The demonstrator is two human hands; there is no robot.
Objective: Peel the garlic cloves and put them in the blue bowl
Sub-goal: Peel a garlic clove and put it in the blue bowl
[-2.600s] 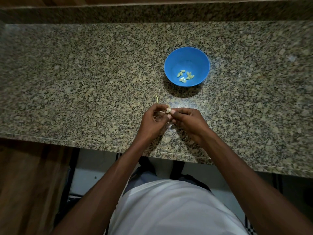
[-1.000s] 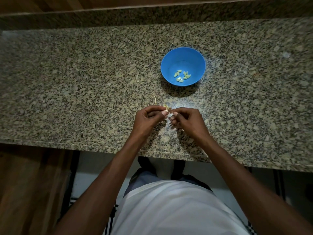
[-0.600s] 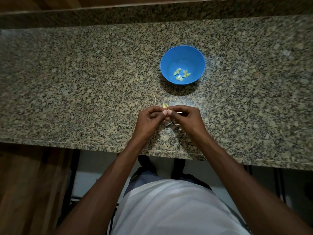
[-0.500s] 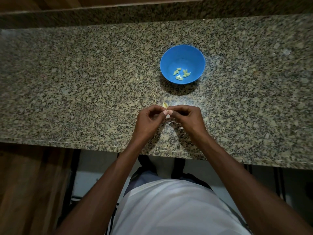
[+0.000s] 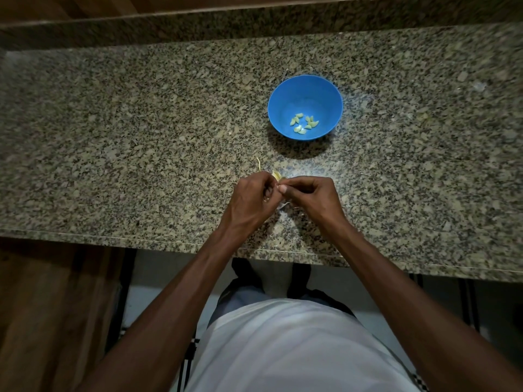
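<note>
We judged the garlic clove (image 5: 276, 175) light, small and slippery once bared, its papery skin brittle, so best pinched at the tips. Our left hand (image 5: 252, 198) curled its grip round it above the tabletop (image 5: 113, 137), our right hand (image 5: 310, 195) pinched at the skin beside it, and peeled cloves (image 5: 304, 123) lay in the blue bowl (image 5: 331, 97) beyond.

No readable text, label, brand, number or sign anywhere: none on the blue bowl (image 5: 305, 93), the granite counter (image 5: 141, 137) or the white shirt (image 5: 283, 349).
</note>
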